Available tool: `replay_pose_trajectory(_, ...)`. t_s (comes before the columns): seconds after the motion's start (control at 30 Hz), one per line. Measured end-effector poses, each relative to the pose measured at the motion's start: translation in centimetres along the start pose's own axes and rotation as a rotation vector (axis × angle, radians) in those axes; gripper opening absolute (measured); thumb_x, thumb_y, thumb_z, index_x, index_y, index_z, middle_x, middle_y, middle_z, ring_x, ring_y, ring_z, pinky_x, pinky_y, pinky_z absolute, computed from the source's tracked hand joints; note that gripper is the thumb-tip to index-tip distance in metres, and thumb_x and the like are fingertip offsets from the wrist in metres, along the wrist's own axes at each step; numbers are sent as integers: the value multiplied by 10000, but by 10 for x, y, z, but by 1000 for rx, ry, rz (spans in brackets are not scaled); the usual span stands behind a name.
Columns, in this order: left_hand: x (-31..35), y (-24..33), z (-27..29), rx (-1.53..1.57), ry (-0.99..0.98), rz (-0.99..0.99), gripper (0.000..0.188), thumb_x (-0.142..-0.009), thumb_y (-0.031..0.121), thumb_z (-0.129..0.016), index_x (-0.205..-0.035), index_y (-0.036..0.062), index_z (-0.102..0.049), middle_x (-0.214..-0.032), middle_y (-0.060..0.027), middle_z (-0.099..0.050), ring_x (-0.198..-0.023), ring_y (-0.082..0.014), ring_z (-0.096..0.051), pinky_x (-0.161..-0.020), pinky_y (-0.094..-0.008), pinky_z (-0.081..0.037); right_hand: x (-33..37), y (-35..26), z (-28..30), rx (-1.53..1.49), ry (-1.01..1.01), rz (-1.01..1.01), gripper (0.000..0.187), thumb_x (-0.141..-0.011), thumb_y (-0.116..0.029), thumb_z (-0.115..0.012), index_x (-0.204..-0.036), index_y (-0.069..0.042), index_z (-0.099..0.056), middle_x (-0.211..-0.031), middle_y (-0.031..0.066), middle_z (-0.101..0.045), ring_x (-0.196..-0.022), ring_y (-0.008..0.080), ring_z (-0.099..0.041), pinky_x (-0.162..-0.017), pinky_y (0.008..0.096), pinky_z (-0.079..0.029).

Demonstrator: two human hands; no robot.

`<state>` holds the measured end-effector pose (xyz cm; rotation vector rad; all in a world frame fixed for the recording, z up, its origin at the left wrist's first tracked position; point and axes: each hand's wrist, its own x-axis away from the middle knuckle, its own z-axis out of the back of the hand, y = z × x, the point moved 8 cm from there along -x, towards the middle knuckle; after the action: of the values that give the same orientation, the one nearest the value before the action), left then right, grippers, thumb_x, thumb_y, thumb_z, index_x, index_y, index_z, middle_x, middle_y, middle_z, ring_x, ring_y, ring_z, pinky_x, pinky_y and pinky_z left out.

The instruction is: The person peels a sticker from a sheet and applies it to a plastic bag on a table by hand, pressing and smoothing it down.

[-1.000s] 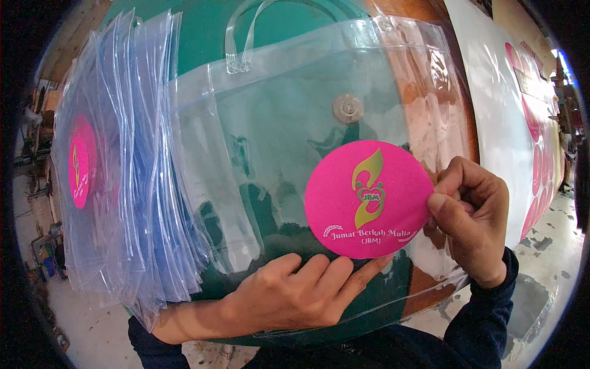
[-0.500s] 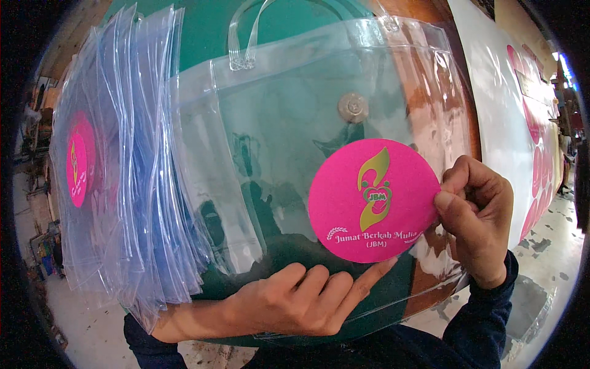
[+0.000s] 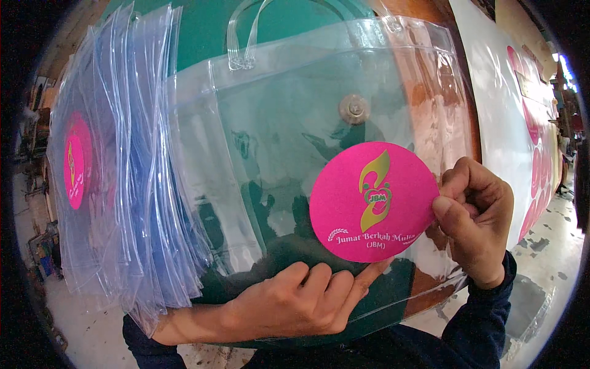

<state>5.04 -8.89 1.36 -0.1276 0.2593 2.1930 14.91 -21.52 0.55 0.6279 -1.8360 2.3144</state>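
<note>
A round pink sticker (image 3: 344,184) with a yellow-green emblem and white lettering lies over a clear plastic bag (image 3: 289,129). My right hand (image 3: 476,218) pinches the sticker's right edge between thumb and forefinger. Below the sticker, my left hand (image 3: 295,301) rests on the bag, most of its fingers curled under. Its forefinger reaches toward the lower right and touches the sticker's bottom edge. The left thumb is hidden, and whether those curled fingers grip anything cannot be seen. Clear strap handles (image 3: 255,34) rise from the bag's far edge.
On the left stands a thick stack of clear plastic bags (image 3: 132,160), with a pink round sticker (image 3: 76,161) on one. The green tabletop (image 3: 196,31) has a brown wooden edge. A white sheet of pink circles (image 3: 498,111) hangs at the right. A round metal knob (image 3: 354,108) shows through the bag.
The sticker and both hands have hardly moved. The bag's right side has shifted slightly, and the stack on the left has moved a little leftward in the picture.
</note>
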Motion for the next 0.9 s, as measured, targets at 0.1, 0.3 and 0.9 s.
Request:
replay_pose_trajectory(0.1, 0, 0, 0, -5, 7, 6, 356, -803, 120, -497, -1140, 146, -610, -534, 68, -205, -485, -59, -275, -456, -215, -173, 0, -1, -1, 7, -4, -1, 81, -750, -33, -619, -716, -10, -549, -606, -41, -512, -491, -29, -331, -433, 141, -225)
replay_pose_trajectory(0.3, -1, 0, 0, -3, 7, 15, 348, -810, 127, -496, -1138, 142, -610, -556, 57, -202, -484, -60, -274, -462, -221, -169, -1, -3, -1, 10, -2, 10, 79, -747, -31, -617, -709, -11, -551, -609, -39, -514, -494, -30, -339, -435, 136, -229)
replay_pose_trajectory(0.9, -1, 1, 0, 4, -1, 36, 341, -791, 148, -516, -1114, 143, -626, -561, 61, -237, -487, -54, -290, -462, -229, -159, 2, -10, -1, 54, 16, 32, 80, -723, -17, -627, -696, -15, -552, -568, -66, -469, -476, -31, -310, -430, 142, -210)
